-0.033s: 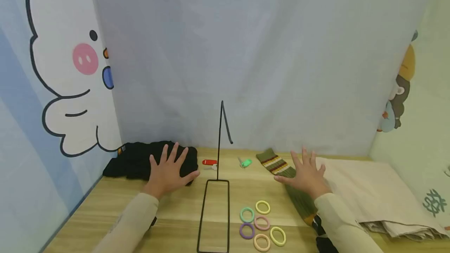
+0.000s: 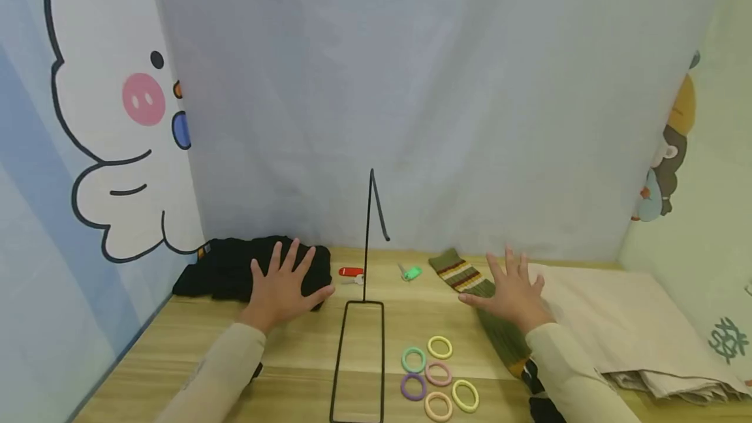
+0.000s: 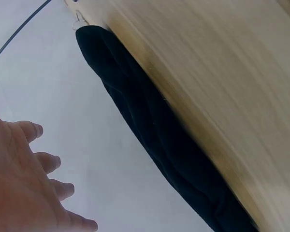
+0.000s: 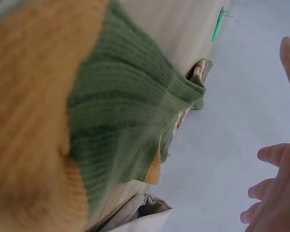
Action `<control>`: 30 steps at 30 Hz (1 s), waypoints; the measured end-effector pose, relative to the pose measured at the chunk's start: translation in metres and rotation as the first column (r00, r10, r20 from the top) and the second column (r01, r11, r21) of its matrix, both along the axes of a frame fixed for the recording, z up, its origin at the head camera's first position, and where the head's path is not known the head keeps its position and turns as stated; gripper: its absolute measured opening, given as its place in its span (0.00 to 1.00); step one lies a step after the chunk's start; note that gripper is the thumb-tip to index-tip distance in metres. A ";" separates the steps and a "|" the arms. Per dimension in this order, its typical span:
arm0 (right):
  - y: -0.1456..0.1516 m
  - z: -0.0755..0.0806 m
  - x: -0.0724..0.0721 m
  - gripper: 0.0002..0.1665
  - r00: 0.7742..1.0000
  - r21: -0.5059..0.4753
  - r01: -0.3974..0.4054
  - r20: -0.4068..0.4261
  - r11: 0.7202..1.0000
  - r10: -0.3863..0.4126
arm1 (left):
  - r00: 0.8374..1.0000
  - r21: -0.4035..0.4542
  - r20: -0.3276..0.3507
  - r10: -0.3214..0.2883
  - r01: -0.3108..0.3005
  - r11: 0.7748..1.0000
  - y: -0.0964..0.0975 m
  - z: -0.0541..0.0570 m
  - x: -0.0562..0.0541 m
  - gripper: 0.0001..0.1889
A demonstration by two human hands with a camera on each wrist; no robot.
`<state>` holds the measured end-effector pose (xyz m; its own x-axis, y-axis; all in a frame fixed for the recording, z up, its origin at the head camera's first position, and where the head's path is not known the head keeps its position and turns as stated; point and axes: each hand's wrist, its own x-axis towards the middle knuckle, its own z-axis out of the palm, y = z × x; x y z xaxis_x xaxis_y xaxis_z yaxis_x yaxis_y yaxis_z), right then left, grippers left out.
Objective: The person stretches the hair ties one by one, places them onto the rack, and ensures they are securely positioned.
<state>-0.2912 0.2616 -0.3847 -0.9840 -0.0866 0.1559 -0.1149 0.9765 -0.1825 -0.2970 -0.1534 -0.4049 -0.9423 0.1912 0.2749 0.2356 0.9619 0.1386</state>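
My left hand (image 2: 280,292) is spread wide, palm down, and holds nothing. In the head view it overlaps a folded black cloth (image 2: 232,269); the left wrist view shows the fingers raised apart from that dark cloth (image 3: 150,125). With fingers likewise spread and nothing in its grasp, my right hand (image 2: 513,292) hovers over a green knitted sock (image 2: 499,335) with striped bands and an orange patch. Part of the sock is hidden behind the hand and sleeve. In the right wrist view, the ribbed green knit (image 4: 125,96) lies below and apart from the fingers.
Between the hands stands a black wire stand (image 2: 384,358) with a hooked upright. Several coloured rings (image 2: 414,398) lie right of its base. Behind are a key with a red tag (image 2: 351,271) and one with a green tag (image 2: 414,273). Folded beige fabric (image 2: 611,318) lies far right.
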 end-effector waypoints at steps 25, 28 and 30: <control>-0.046 -0.003 0.035 0.46 0.947 -0.300 -0.238 0.139 0.924 0.289 | 0.949 -0.029 0.145 -0.279 0.286 0.958 0.013 -0.010 0.038 0.50; -0.049 -0.011 0.037 0.38 0.902 -0.339 -0.279 0.229 0.899 0.366 | 0.899 -0.033 0.244 -0.365 0.384 0.923 0.019 -0.014 0.048 0.52; -0.047 -0.015 0.037 0.35 0.878 -0.342 -0.302 0.264 0.890 0.399 | 0.862 -0.009 0.309 -0.402 0.425 0.905 0.023 -0.016 0.053 0.54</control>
<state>-0.2545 0.2145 -0.3993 -0.8959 -0.4352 -0.0892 -0.3276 0.7827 -0.5292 -0.2445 -0.1305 -0.4205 -0.8068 0.5900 -0.0317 0.5739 0.7952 0.1957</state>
